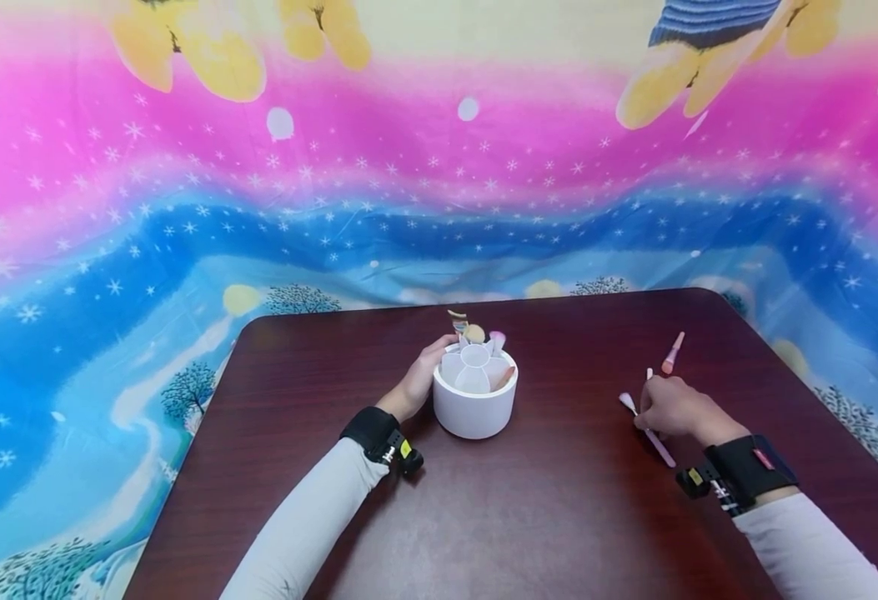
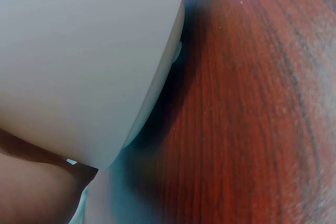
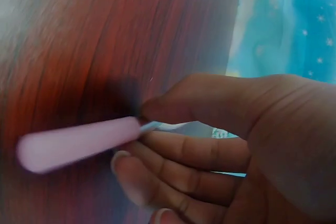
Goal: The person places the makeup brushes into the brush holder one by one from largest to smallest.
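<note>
My left hand (image 1: 418,383) holds the left side of a white round makeup brush holder (image 1: 474,417), its fingers reaching toward the back rim. The holder has several compartments, with a pink-tipped brush (image 1: 497,339) and a few other items standing in it. In the left wrist view the holder's smooth wall (image 2: 89,61) fills the upper left. To the right, my right hand (image 1: 674,408) pinches a makeup brush by its thin part between thumb and fingers. Its pink handle (image 3: 79,144) juts out in the right wrist view; a white-tipped end (image 1: 627,402) shows in the head view.
Another pink makeup brush (image 1: 674,353) lies beyond my right hand. A small pale tip (image 1: 649,372) shows just behind the fingers; what it belongs to is hidden. The dark red wooden table (image 1: 559,517) meets a colourful printed cloth (image 1: 439,242) at the back and sides.
</note>
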`<state>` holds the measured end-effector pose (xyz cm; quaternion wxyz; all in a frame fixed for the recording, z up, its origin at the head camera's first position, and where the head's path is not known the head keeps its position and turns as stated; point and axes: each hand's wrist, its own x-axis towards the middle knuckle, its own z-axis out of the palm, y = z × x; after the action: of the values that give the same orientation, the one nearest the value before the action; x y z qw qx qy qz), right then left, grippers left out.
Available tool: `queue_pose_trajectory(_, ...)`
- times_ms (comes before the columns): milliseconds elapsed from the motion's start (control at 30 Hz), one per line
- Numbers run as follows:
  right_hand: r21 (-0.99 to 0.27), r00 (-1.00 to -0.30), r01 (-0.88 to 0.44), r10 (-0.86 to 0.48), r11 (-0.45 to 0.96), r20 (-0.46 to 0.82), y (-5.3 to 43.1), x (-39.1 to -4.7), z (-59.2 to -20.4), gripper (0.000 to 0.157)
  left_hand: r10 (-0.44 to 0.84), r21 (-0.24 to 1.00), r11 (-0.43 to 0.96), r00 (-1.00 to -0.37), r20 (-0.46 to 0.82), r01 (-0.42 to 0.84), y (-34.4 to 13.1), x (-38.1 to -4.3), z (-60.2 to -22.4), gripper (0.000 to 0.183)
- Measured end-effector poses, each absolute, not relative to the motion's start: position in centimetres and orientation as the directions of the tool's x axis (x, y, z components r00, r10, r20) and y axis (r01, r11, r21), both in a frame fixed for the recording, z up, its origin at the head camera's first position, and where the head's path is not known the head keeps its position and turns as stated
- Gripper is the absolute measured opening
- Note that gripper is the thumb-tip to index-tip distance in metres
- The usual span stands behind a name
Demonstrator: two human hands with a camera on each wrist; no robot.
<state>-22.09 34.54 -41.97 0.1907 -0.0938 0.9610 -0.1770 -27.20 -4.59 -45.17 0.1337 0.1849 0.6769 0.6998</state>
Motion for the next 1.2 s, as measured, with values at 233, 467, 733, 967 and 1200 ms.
queue_pose_trajectory(233, -0.458, -0.909, -0.237, -0.362, 0.857, -0.208, 33.4, -21.9, -40.5, 0.012, 0.457, 0.996, -0.037, -0.885, 0.09, 0.082, -4.7, -25.9, -43.2, 0.036)
queue_pose_trajectory(467, -0.475, -0.935, -0.309, -0.356, 0.824, -0.009, 31.2, -22.1, -35.4, 0.007, 0.46, 0.995, -0.041, -0.883, 0.098, 0.089, -4.6, -25.8, -43.0, 0.036)
queue_pose_trajectory(733, -0.508, -0.909, -0.417, -0.347, 0.754, 0.233, 26.8, -22.9, -31.3, 0.005, 0.457, 0.996, -0.039, -0.885, 0.088, 0.079, -4.7, -25.9, -43.0, 0.036)
queue_pose_trajectory(967, -0.579, -0.863, -0.504, -0.354, 0.641, 0.36, 22.7, -23.6, -30.6, 0.005, 0.448, 0.996, -0.047, -0.89, 0.083, 0.069, -4.7, -25.8, -43.0, 0.036)
queue_pose_trajectory(1200, -0.646, -0.841, -0.54, -0.373, 0.54, 0.392, 20.1, -24.1, -31.7, 0.006, 0.476, 0.995, -0.047, -0.873, 0.101, 0.09, -4.8, -26.0, -43.3, 0.036)
